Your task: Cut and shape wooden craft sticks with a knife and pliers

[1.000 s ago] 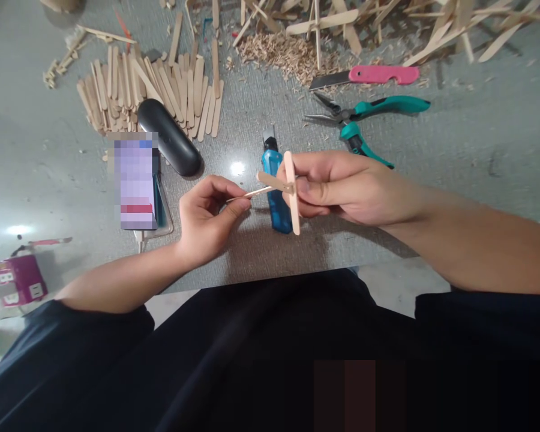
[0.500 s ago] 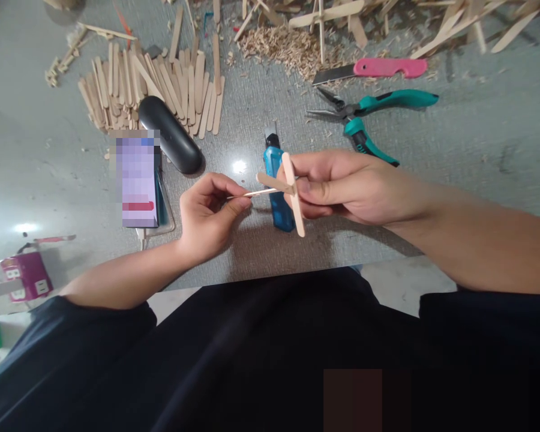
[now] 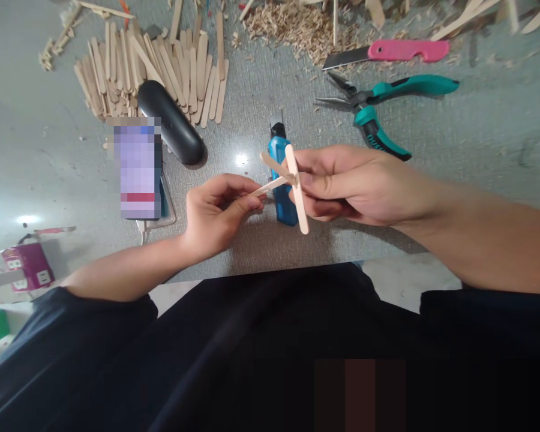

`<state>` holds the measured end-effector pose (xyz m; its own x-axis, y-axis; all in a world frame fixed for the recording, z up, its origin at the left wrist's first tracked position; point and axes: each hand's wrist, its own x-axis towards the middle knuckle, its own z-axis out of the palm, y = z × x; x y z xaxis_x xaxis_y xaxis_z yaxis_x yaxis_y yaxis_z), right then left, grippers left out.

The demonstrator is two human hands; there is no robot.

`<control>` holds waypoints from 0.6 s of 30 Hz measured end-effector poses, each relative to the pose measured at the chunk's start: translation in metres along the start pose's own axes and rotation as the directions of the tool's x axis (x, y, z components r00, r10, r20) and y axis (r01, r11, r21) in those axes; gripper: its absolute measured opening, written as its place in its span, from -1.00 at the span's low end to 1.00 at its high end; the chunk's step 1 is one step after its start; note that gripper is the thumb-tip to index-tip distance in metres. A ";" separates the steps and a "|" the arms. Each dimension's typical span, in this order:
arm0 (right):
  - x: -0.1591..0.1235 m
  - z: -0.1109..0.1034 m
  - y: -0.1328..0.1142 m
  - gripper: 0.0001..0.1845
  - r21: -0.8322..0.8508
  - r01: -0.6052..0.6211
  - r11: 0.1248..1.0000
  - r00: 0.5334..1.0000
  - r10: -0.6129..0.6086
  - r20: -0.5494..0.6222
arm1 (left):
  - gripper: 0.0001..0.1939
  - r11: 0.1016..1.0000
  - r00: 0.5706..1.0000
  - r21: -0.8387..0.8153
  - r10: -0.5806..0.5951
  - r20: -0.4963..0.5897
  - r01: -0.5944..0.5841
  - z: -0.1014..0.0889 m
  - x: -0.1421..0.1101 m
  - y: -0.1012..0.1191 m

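Note:
Between the thumb and fingers of my left hand [image 3: 220, 213] is one end of a thin popsicle stick [image 3: 273, 185]. Its other end meets the crossed popsicle sticks [image 3: 299, 198] pinched in my right hand [image 3: 351, 183]. One of those crossed sticks runs nearly upright in front of my right fingertips; another slants up to the left. How the sticks join is partly hidden by my fingers. Just below both hands, on the table, lies a blue utility knife [image 3: 282, 180] with its short blade pointing away, partly covered by the sticks and my right hand.
A pile of popsicle sticks [image 3: 175, 78] lies at the back left, near a black case [image 3: 171, 123] and a phone [image 3: 137, 171]. Teal-handled pliers [image 3: 369, 105], a pink-handled folding saw [image 3: 407, 51] and wood shavings [image 3: 297, 27] lie behind my right hand. A purple box [image 3: 27, 267] is far left.
My left hand has moved slightly right, and its stick now tilts up more steeply toward the crossed sticks. Both hands keep their hold. The whole view has shifted a little.

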<state>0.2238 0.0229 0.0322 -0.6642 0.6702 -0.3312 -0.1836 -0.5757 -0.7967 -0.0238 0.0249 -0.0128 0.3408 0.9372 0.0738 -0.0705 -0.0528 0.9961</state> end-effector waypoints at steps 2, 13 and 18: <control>0.000 0.000 0.002 -0.43 0.011 -0.013 1.000 1.000 0.014 -0.001 | -0.83 1.000 1.000 -0.022 0.010 -0.014 -0.010 0.001 -0.001 0.000; 0.007 0.005 0.018 -0.71 0.028 -0.074 0.997 0.996 0.072 0.046 | -0.68 1.000 0.998 -0.008 -0.007 0.061 0.008 0.004 -0.005 0.005; 0.008 0.009 0.020 -0.85 -0.003 -0.056 0.998 0.998 0.056 0.029 | -0.73 0.997 0.997 0.077 -0.023 0.072 0.018 -0.001 -0.010 0.001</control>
<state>0.2087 0.0129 0.0184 -0.6945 0.6229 -0.3601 -0.1442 -0.6109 -0.7785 -0.0279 0.0159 -0.0125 0.4087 0.9111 0.0538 0.0081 -0.0626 0.9980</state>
